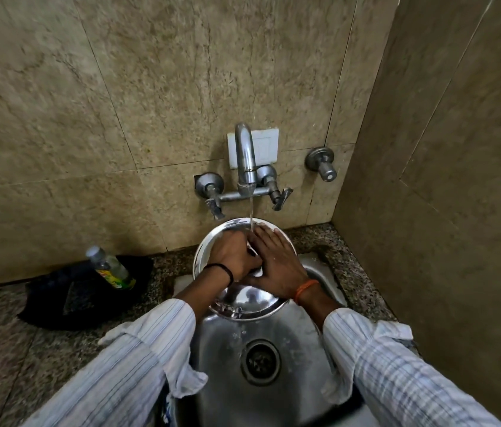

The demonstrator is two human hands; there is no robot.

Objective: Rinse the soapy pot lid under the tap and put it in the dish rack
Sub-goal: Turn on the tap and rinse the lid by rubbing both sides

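The round, shiny stainless-steel pot lid [244, 298] sits tilted over the far part of the steel sink basin [301, 359], directly under the curved chrome wall tap [244, 155], whose thin stream of water [251, 211] lands where the two hands meet. The left hand [232, 252] lies curled on the lid's left half, and the right hand [277, 261] lies flat with fingers spread on its right half; both press and rub the metal rather than clasp it, and whether any finger hooks the rim I cannot tell. The likely trouble is slippage: a wet, soapy steel disc held only by palm pressure could slide down into the basin toward the round drain [260, 362] with a clatter, or tip and throw water onto the rolled striped sleeves [157, 328]. The lid's far edge is close to the tap's cross pipe and its two lever handles [280, 200], so lifting it straight up risks a knock. Room is tight on the right, where the side wall [443, 180] closes in near the basin; the speckled granite tabletop [6, 349] on the left is more open, apart from a black cloth [58, 300] with a clear plastic bottle [110, 268] on it. No dish rack is in view
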